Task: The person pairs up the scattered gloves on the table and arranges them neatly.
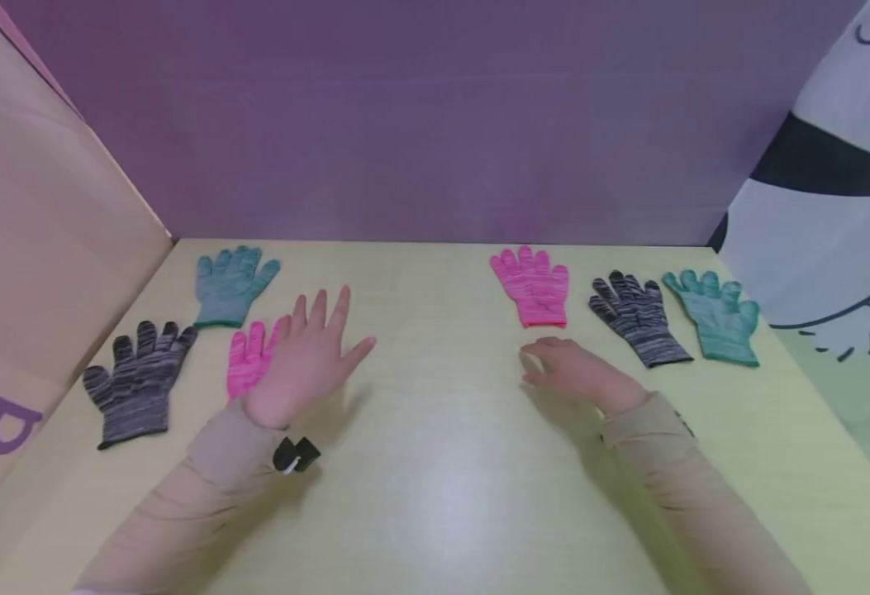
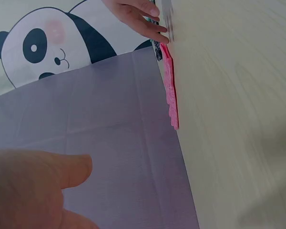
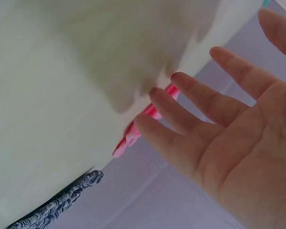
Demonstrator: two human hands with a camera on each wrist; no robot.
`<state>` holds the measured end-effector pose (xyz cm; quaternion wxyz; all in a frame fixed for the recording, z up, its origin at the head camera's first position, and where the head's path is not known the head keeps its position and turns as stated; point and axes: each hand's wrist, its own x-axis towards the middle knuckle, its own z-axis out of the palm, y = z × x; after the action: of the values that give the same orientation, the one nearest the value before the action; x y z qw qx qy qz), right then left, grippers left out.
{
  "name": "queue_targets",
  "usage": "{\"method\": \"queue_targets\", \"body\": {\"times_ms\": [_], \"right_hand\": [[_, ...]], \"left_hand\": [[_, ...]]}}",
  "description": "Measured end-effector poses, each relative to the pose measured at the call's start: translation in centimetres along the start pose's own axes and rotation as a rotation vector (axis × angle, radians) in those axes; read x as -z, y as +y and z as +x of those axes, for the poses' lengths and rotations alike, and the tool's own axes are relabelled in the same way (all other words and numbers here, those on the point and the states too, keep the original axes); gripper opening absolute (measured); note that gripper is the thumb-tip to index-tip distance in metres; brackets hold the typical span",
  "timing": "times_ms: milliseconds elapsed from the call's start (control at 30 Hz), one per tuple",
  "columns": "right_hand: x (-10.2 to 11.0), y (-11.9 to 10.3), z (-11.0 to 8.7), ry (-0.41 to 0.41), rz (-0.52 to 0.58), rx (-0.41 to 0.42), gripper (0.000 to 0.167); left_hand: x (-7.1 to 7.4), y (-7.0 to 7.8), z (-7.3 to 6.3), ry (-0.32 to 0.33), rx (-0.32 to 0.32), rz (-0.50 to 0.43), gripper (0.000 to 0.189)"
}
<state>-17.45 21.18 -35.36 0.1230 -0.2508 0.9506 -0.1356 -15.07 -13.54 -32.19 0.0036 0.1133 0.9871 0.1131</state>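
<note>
My left hand (image 1: 302,357) hovers with fingers spread, partly covering the left pink glove (image 1: 244,368). A teal glove (image 1: 230,287) lies behind it and a black-grey glove (image 1: 140,384) to its left. My right hand (image 1: 583,373) is above the table in front of the right pink glove (image 1: 534,287), apart from it and holding nothing. In the right wrist view the fingers of this right hand (image 3: 248,148) are extended and slightly apart. Farther right lie another black-grey glove (image 1: 637,318) and another teal glove (image 1: 719,316).
The light wood table (image 1: 435,463) meets a purple back panel (image 1: 435,149). A pale panel (image 1: 26,215) stands along the left side, and a panda-printed panel (image 1: 836,231) along the right. A small black piece (image 1: 296,454) sits at the left cuff.
</note>
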Motion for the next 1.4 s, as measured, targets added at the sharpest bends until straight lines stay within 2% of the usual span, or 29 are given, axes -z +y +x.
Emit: {"method": "queue_targets", "body": {"times_ms": [167,367,600,933,1100,1300,1367,1400], "right_hand": [[-0.1,0.3,0.1,-0.016,-0.05,-0.02,0.046],[-0.1,0.0,0.3,-0.055,-0.042,-0.07,0.054],[0.1,-0.6,0.3,-0.044,-0.071,-0.053,0.054],[-0.4,-0.3,0.5,-0.043,-0.075,-0.059,0.055],[-0.7,0.0,0.4,-0.018,-0.085,-0.054,0.054],[-1.0,0.0,0.3,-0.014,-0.077,-0.046,0.053],[-0.9,-0.2,0.3,-0.016,-0.087,-0.04,0.053],[-0.9,-0.3,0.3,-0.017,-0.091,-0.043,0.052]], "left_hand": [[0.5,-0.2,0.2,-0.016,-0.011,0.03,0.074],[0.7,-1.4,0.0,-0.062,0.029,0.026,0.076],[0.8,-3.6,-0.5,-0.044,0.049,0.105,0.074],[1.9,-6.7,-1.5,-0.074,0.027,0.197,0.065],[2.1,-8.8,-2.1,-0.101,0.045,0.212,0.056],[1.6,-11.3,-2.9,-0.218,0.076,0.206,0.071],[1.2,-11.9,-3.1,-0.265,0.051,0.197,0.077],[0.9,-12.1,-3.2,-0.276,0.017,0.184,0.079]]}}
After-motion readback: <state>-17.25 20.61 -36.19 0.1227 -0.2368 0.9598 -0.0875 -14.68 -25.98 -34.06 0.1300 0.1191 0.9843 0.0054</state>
